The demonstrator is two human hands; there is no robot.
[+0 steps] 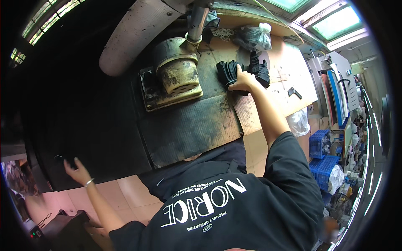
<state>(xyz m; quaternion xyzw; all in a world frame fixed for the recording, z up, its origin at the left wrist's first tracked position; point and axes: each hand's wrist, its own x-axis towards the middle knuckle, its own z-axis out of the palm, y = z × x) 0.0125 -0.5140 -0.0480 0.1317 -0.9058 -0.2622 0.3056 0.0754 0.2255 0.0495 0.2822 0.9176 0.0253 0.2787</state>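
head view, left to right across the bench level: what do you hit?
Left hand out at the dark machine side → yellowed press head on its plate → right hand on stack of black cut pieces → blue crates.

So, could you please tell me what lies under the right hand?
The right hand presses on a stack of black cut pieces lying on the worn cardboard-covered bench. How many pieces it covers is hidden.
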